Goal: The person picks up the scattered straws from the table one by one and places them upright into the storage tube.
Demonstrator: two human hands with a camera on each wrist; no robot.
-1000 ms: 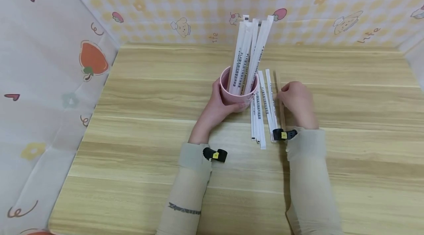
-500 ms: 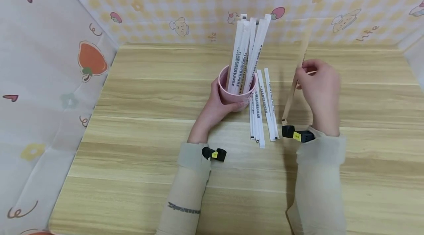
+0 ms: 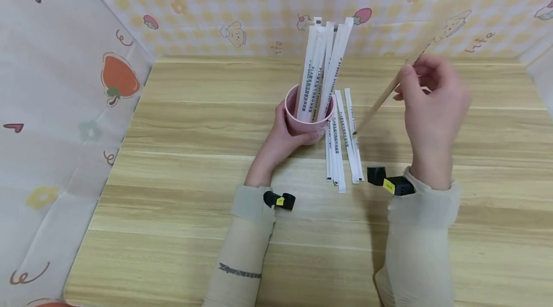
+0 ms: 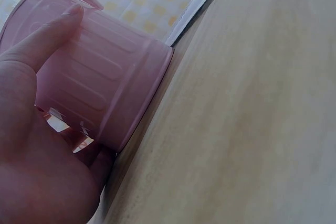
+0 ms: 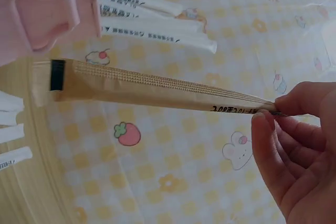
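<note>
Here | right hand [image 3: 436, 100] pinches blurry-topped brown straw [image 5: 142, 88] | left hand [image 3: 285, 136], partly hidden, grips cup [image 4: 100, 69]

- Slim brown paper-wrapped straw [image 3: 384, 97]: upper end blurred, head cam.
- Long white paper-wrapped straws [image 3: 318, 52]: btms hidden in round pink ribbed cup [image 5: 84, 22].
- Cup: cut off, R wrist cam's top & L edges.
- Bare L hand [image 3: 286, 138]: fingers partly behind cup, head cam.

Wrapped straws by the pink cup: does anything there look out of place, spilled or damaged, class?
Nothing looks spilled or damaged. The loose white straws look slightly untidy: they lie unevenly on the table beside the pink cup, while other straws stand leaning in it.
</note>
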